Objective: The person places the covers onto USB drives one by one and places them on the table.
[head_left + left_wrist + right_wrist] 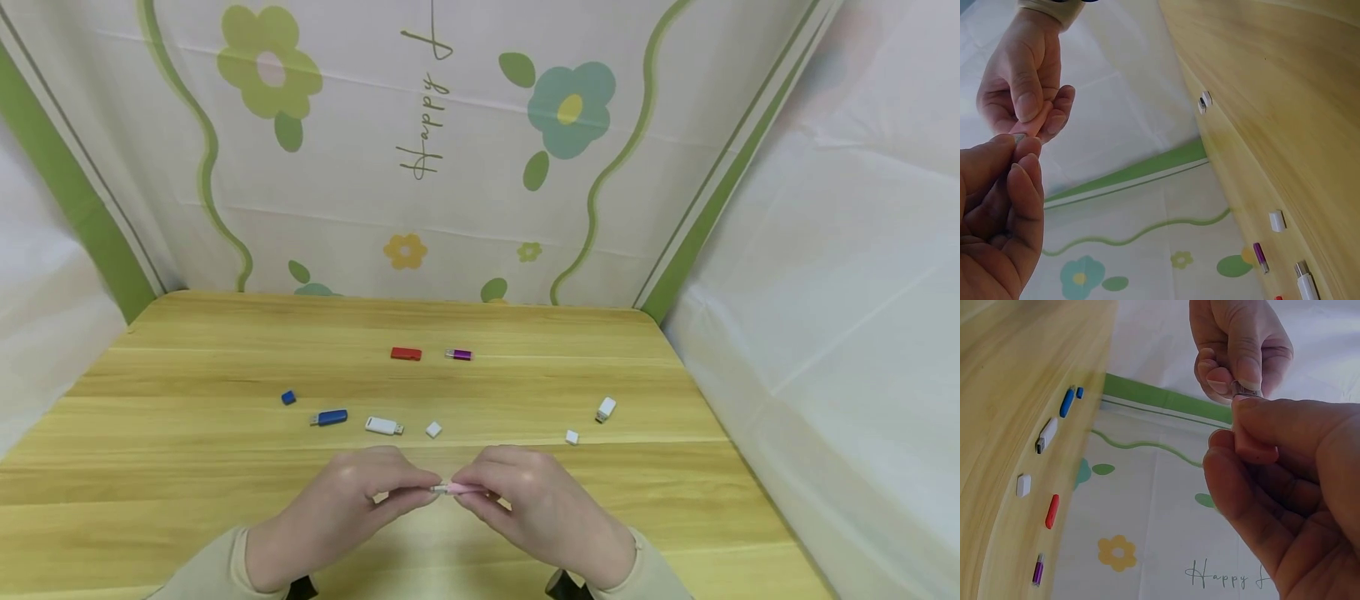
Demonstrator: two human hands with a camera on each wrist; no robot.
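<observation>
A pink USB stick [459, 488] is held between both hands above the near middle of the table. My left hand [348, 498] pinches its metal plug end with thumb and finger. On the other side, my right hand [534, 502] pinches the pink body [1252, 449], seen more closely in the right wrist view. The fingertips of the two hands almost meet, hiding most of the plug. Just beyond them lie a white USB stick [384, 426] with its plug bare and a small white cap [433, 429].
On the wooden table [187, 467] lie a blue USB stick [329, 417], its blue cap [288, 397], a red stick [406, 354] and a purple one [460, 355]. To the right are another white USB stick [606, 409] and white cap [572, 437]. A flowered cloth [337, 200] hangs behind.
</observation>
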